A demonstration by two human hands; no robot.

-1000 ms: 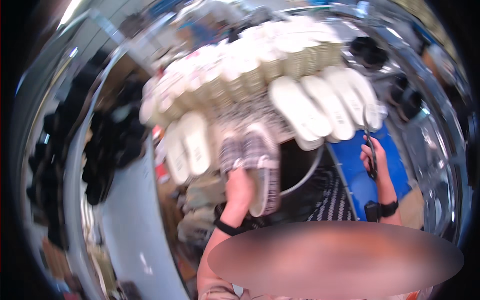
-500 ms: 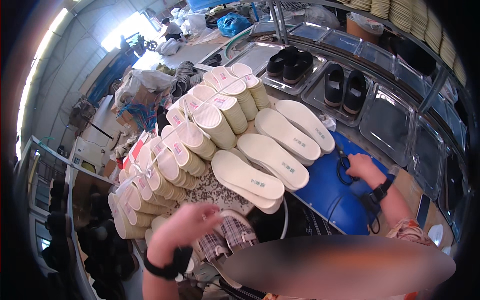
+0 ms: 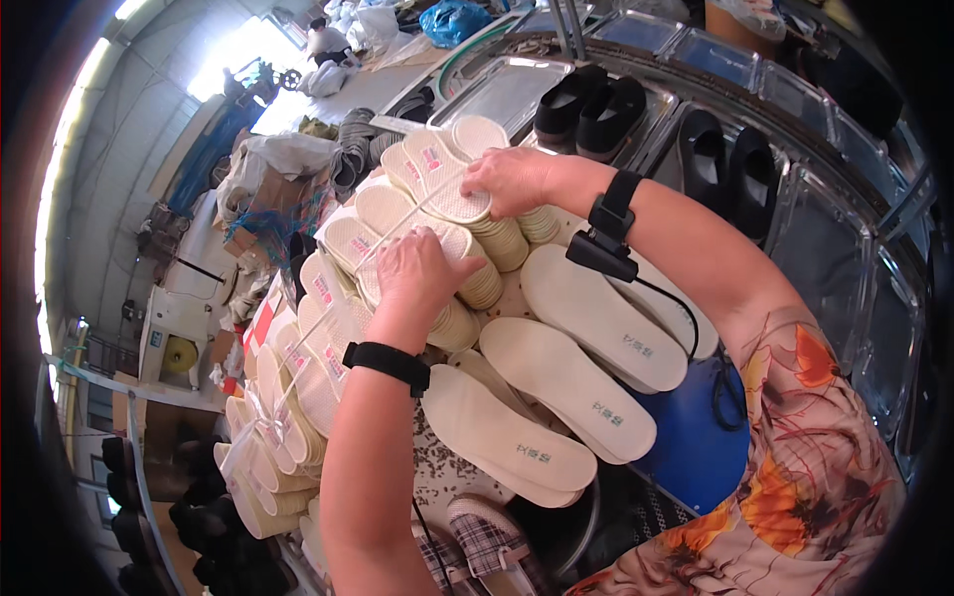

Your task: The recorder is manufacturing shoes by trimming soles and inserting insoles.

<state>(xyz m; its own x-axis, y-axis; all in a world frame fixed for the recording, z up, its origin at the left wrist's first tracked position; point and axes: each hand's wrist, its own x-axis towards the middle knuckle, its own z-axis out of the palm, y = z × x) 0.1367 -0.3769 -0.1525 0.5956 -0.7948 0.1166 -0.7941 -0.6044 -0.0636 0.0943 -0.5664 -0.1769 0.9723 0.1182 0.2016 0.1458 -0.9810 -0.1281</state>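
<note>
Head view: left hand (image 3: 412,273) and right hand (image 3: 509,179) both grip tied insole bundles (image 3: 447,194); loose insoles (image 3: 566,382) remain unbundled nearby.

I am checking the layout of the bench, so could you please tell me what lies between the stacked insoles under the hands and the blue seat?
In the head view, three large cream soles lie side by side between the stacked insoles and the blue seat.

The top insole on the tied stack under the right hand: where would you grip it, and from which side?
Grip the top insole by its rounded end, which overhangs the stack beside the right hand. Come from above: it lies flat, face up, with neighbouring stacks close on its left. The left hand rests on the next bundle.
</note>
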